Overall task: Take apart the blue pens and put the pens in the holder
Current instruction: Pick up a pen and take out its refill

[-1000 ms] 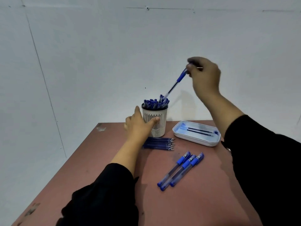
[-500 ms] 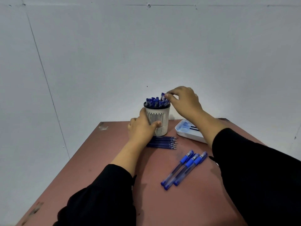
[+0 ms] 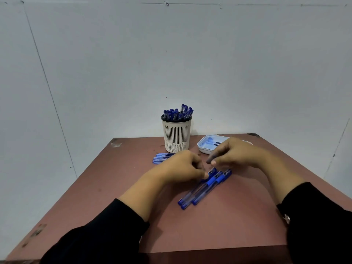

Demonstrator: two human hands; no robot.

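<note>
Pens (image 3: 178,113) fill the holder (image 3: 176,135); tray (image 3: 202,147) holds refills (image 3: 214,143).

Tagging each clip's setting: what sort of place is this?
Probably a bare staged workstation, not a lived-in office: a reddish table against blank white wall panels, with only a pen holder and tray.

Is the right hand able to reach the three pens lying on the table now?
Probably yes. The right hand hovers just above the capped ends of the three pens, nothing between; only the left hand crowds the leftmost cap.
</note>
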